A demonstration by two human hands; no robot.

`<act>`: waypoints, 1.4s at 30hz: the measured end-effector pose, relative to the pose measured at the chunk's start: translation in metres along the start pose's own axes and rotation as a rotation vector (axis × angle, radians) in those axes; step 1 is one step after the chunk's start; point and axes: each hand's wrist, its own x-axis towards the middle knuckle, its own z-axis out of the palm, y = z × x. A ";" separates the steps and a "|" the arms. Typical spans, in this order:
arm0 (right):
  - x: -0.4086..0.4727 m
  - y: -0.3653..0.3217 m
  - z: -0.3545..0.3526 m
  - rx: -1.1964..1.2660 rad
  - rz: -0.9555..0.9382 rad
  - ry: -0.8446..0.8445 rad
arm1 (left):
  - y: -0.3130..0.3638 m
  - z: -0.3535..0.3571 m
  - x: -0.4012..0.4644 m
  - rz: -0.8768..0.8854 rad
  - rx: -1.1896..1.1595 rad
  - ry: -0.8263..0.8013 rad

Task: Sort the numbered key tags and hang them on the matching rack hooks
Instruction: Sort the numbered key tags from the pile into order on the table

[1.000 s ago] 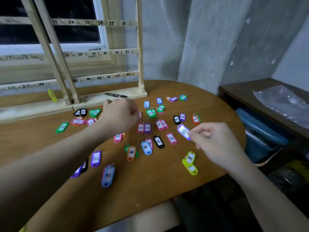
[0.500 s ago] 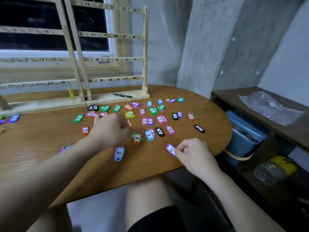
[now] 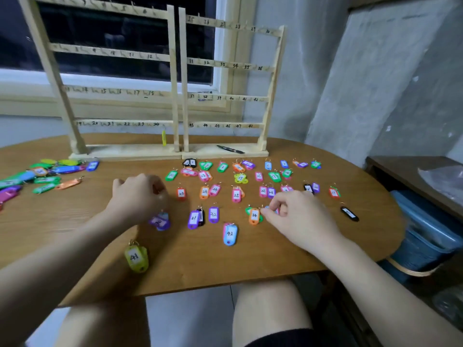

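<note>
The step in hand appears to be sorting: laying tags out on the wooden table in number order before hanging. To do it well, each tag should be set label up, clear of its neighbours, in the row its number belongs to, so that no label is covered.

Right hand: palm down, low over the table, wrist bent slightly inward. The thumb and forefinger pinch a small pale tag at the fingertips; its number cannot be read. Just left of that pinch lies the orange tag 34, touching a green tag beneath it. Further left of the pinch lie the purple tags 32 and 31, and nearer the person the blue tag 42.

Left hand: fingers curled, knuckles up, hovering over the table. Whether it holds anything cannot be told. Just below it lies a blurred purple tag; nearer the person, the yellow tag 41.

The rack stands beyond both hands, carrying one yellow tag by hook 24; most hooks are bare.
</note>
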 end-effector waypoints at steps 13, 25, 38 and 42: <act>0.121 -0.161 0.110 0.322 -0.339 -0.157 | -0.165 -0.023 0.010 -0.189 0.224 0.123; 0.202 -0.287 0.205 0.342 -0.456 -0.297 | -0.215 -0.008 0.069 -0.183 -0.077 0.184; 0.236 -0.329 0.248 0.507 -0.275 -0.159 | -0.226 0.002 0.072 -0.087 -0.063 0.172; 0.240 -0.326 0.255 0.530 -0.271 -0.168 | -0.228 0.004 0.073 -0.098 -0.049 0.233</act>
